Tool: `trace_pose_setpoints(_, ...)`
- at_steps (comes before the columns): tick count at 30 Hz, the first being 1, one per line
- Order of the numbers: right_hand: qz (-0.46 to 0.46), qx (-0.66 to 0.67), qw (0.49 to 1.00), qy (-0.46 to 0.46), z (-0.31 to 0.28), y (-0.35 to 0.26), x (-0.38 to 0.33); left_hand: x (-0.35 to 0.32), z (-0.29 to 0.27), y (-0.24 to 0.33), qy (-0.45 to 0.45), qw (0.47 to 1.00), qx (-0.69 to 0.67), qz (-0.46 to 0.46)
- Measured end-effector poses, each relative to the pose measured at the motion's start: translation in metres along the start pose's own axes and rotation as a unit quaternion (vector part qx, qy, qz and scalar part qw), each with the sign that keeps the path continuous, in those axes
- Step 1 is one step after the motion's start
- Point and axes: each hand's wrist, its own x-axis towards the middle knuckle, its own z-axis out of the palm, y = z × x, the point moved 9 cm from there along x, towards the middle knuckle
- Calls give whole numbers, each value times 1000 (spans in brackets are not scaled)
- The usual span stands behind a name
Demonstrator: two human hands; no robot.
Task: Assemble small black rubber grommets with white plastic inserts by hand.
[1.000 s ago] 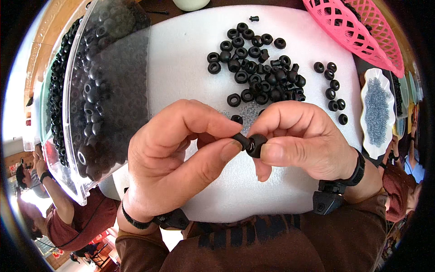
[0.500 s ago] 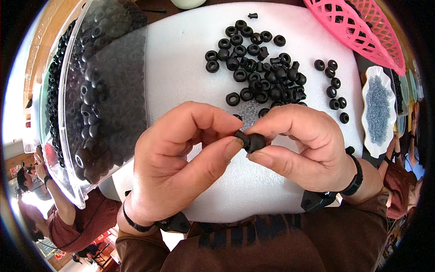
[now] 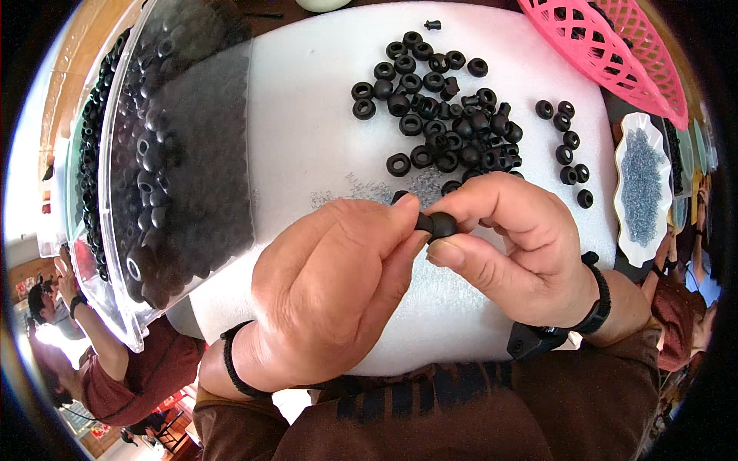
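Note:
Just in front of me, over the white foam sheet (image 3: 307,69), my two hands meet at a small black rubber-looking part. My right hand (image 3: 530,253) pinches its round, ball-like piece (image 3: 443,224) between thumb and forefinger. Closed beside it, my left hand (image 3: 330,284) grips the narrower black plug-like piece (image 3: 423,221) at the round one's left side; the fingertips hide most of that piece. Beyond the hands lies a heap of black rings and plugs (image 3: 461,127). Tiny clear rings (image 3: 423,183) are scattered between the heap and my fingers.
A clear plastic bin (image 3: 192,154) full of black rings stands at the left. To the right are a short group of black rings (image 3: 565,154), a white scalloped dish (image 3: 626,196) of tiny clear pieces and a pink basket (image 3: 553,34). Other people sit at both sides.
My left hand has rolled over, its back now turned up and its fingers drawn closer together on the plug-like piece. The joined pieces have shifted slightly right and up.

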Motion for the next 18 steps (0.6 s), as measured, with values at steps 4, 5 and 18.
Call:
trace_pose_setpoints(4,-22,-56,998,18,-1,-5,-1,1,0,-3,-22,999,-16,-21)
trace_pose_setpoints(5,-29,-59,998,19,-1,-5,-1,2,-1,-2,-18,1000,-11,-8)
trace_pose_setpoints(18,61,104,993,12,5,11,-4,-9,2,9,7,992,109,63)
